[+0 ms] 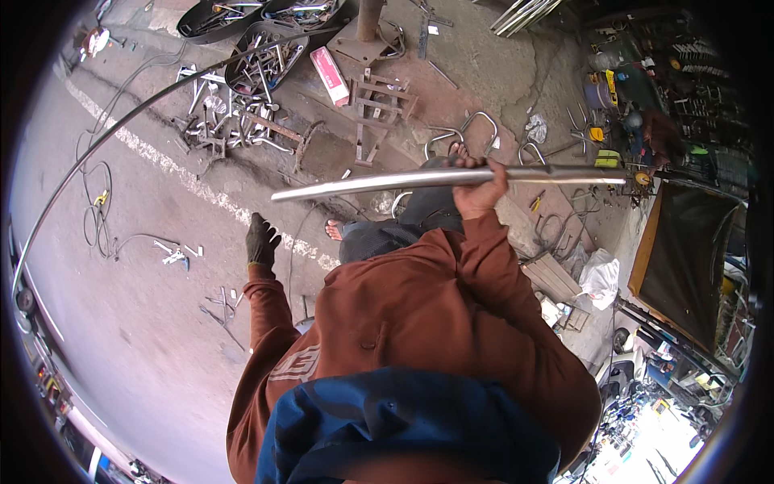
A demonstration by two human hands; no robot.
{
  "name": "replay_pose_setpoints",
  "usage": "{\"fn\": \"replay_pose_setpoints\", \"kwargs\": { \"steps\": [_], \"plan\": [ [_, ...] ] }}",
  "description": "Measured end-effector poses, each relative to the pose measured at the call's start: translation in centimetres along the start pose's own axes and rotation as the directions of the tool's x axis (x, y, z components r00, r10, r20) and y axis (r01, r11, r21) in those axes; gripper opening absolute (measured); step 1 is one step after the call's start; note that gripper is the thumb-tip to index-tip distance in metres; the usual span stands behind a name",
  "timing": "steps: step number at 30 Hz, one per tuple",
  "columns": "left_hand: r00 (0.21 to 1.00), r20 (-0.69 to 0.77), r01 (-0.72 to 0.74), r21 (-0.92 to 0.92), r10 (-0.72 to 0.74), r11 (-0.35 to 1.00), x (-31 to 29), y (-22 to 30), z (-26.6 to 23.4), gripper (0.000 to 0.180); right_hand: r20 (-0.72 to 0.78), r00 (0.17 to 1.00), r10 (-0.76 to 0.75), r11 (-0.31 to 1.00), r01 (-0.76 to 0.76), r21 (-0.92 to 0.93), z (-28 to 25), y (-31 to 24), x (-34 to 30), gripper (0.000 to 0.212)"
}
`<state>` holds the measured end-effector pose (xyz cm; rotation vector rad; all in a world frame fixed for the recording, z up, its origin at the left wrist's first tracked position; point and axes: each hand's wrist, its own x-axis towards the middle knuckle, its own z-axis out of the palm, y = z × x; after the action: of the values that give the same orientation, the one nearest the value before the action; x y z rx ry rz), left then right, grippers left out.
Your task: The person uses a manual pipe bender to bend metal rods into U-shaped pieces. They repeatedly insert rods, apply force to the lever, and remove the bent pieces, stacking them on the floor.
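Above the knees of the person, the right hand (477,192) is closed around a long shiny metal tube (403,181), with the fingers wrapped fully over it and the thumb side toward the body. This tube lies almost level across the middle of the view, its free end pointing to the person's left and the other end reaching to the right toward a crowded tool rack (685,105). On the other side, the left hand (260,240) wears a dark glove and holds nothing; its fingers are spread open and point away from the body, and it hangs over the grey concrete floor (145,339), well apart from the tube. Both arms are in rust-brown sleeves (451,323), and a blue cloth (403,427) shows at the lower edge (I cannot tell what garment it is). One bare foot in a sandal (334,230) is seen just beside the dark trousers. Farther away on the floor lie a heap of bent metal pieces (234,121), a small rusty metal frame (379,109) and a red and white box (330,74). A black cable (97,218) curls on the floor at the left, near a painted white line (185,173). At the right lies a white plastic bag (601,278).
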<state>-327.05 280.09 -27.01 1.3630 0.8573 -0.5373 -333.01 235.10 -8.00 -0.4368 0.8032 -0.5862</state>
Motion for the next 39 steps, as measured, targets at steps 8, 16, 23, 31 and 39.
{"fn": "replay_pose_setpoints", "kwargs": {
  "steps": [8,16,23,31,39],
  "plan": [
    [0.741,0.616,-0.357,0.022,0.269,0.934,-4.8,16.6,29.1,0.051,0.124,0.696,-0.707,0.706,0.706,0.064,0.6,-15.7,5.3,0.026],
    [0.471,0.501,-0.256,-0.710,0.726,0.656,-8.1,35.8,57.9,0.059,0.351,0.555,-0.754,0.596,0.803,0.008,13.4,-33.7,32.8,0.031],
    [0.775,0.014,-0.281,-0.888,0.632,0.364,-6.5,41.5,64.1,0.046,0.531,0.676,-0.512,0.634,0.714,-0.298,23.6,-37.7,49.3,0.023],
    [0.830,-0.333,-0.453,-0.871,0.447,0.192,-4.6,42.5,65.3,0.024,0.603,0.760,-0.240,0.474,0.634,-0.610,30.0,-37.4,55.2,0.026],
    [0.139,-0.691,-0.434,0.601,0.709,0.671,-2.7,44.2,65.0,0.041,0.746,0.662,0.073,0.315,0.694,-0.648,42.2,-36.6,60.3,0.042]
  ]
}}
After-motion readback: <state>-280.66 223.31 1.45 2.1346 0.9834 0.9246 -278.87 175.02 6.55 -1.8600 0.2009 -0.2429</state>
